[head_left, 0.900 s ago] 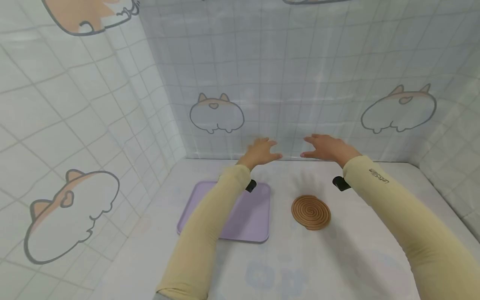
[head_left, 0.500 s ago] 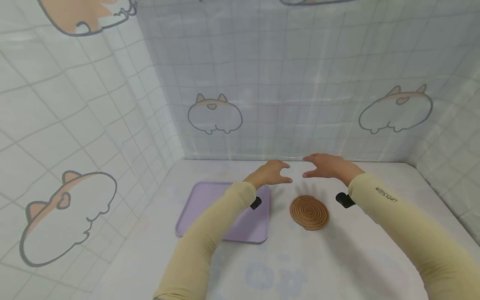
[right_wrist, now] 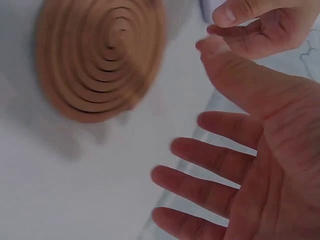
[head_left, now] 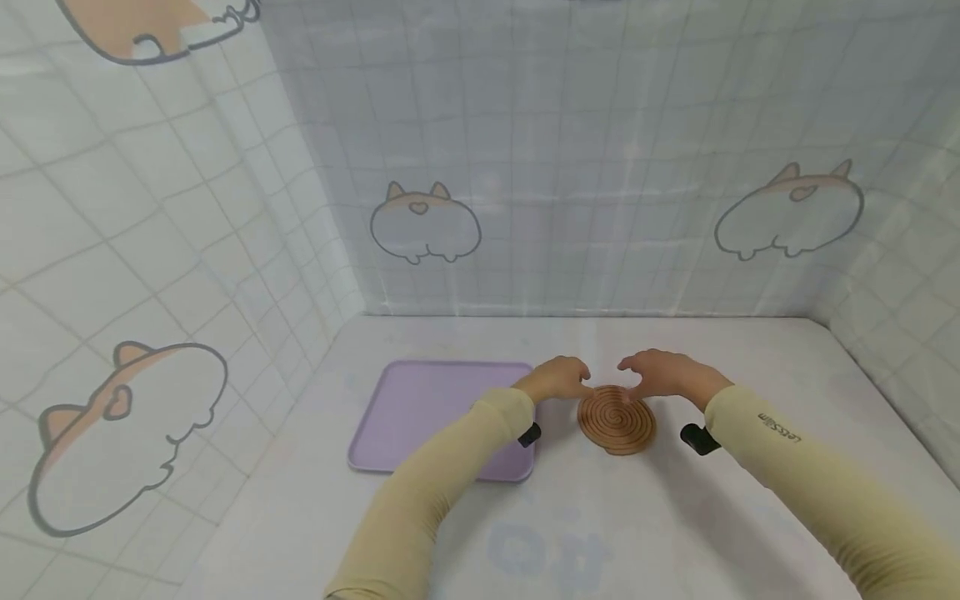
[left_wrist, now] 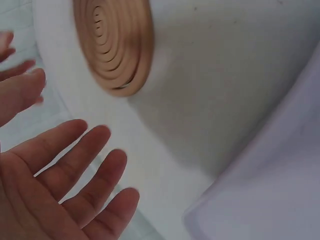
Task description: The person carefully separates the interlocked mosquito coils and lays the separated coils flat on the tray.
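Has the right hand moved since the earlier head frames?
Yes. The right hand has come down from in front of the back wall to just above the far edge of the brown spiral coaster, which has stayed put.

A white padded floor surface point(head_left: 735, 367) with faint blue print near the front lies inside three soft walls. The far wall point(head_left: 600, 125), left wall point(head_left: 112, 250) and right wall point(head_left: 915, 292) are pale sheeting printed with a grey grid and cartoon corgi rumps point(head_left: 424, 222). Light is even and diffuse.
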`<state>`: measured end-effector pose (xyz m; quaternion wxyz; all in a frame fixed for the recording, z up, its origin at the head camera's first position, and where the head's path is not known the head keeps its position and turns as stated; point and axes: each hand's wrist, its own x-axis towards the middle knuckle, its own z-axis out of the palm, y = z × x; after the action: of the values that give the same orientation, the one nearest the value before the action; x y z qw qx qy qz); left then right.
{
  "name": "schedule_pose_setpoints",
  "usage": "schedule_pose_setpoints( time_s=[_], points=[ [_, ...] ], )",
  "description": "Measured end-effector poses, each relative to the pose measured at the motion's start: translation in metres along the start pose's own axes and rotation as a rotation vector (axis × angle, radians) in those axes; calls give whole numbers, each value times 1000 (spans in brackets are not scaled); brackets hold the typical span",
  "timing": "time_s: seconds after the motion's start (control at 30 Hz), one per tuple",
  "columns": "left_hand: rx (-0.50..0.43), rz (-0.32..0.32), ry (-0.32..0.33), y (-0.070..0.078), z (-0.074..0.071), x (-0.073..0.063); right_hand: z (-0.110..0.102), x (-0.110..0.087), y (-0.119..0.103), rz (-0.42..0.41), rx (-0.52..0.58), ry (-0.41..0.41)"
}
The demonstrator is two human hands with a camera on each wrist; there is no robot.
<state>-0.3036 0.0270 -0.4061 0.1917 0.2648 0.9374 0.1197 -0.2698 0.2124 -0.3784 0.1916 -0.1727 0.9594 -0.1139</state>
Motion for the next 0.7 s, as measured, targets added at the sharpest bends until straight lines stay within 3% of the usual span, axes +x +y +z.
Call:
schedule_pose_setpoints(
  time_s=[0.2,0.3,0.47,0.53,0.7],
  points=[
    [-73,-89,-30,0,13,8,23,4,14,37,50,-44],
    [-98,-75,-39,-5,23,18,32,4,17,38,64,-50],
    [-125,-65,-38,-1,26,20,40,4,17,30,45,-32],
    [-119,-79,-32,5,22,15,43,5,17,23,29,-18],
    [-95,-109,14,8,25,19,53,8,16,35,64,19]
  ],
)
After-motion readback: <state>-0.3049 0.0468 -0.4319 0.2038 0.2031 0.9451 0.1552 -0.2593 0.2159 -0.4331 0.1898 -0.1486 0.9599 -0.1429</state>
